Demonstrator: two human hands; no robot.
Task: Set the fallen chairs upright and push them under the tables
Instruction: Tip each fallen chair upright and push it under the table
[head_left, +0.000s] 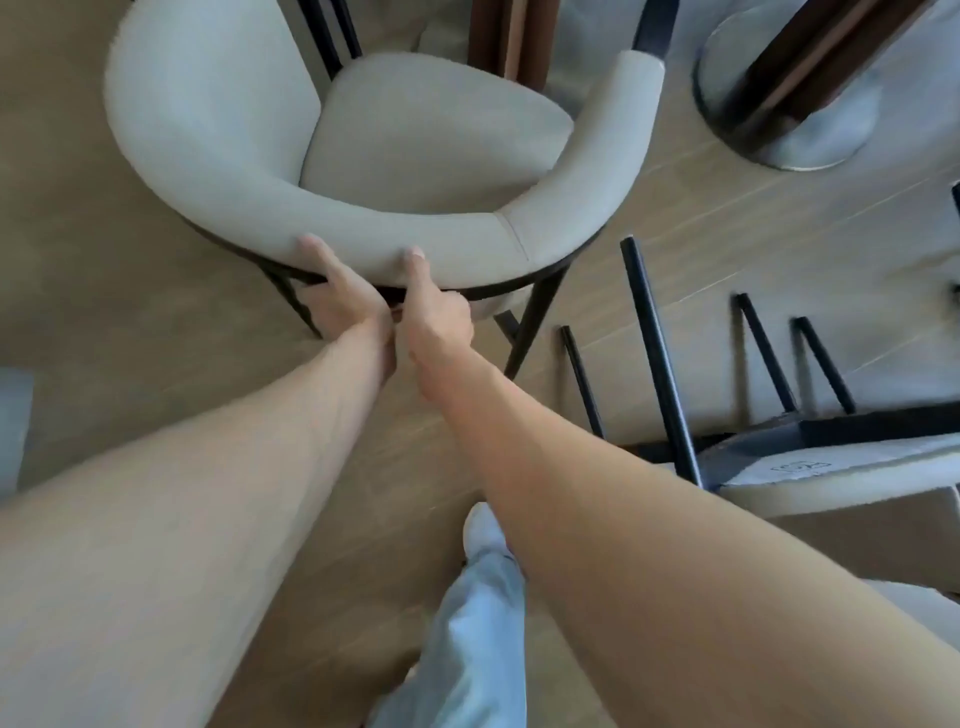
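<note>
A cream upholstered chair (415, 140) with a curved backrest and black metal legs stands upright in front of me, its seat facing a table's wooden column (511, 36). My left hand (337, 296) and my right hand (434, 306) grip the backrest's rear edge side by side, thumbs on top, fingers curled underneath out of sight. A second chair (810, 457) of the same kind lies tipped over at the right, its black legs pointing up and away.
A second table's round metal base (789, 140) with a dark wooden column stands at the upper right. The floor is light wood planks. My leg in light jeans and a white shoe (483, 530) is below the arms. A grey object (13, 426) sits at the left edge.
</note>
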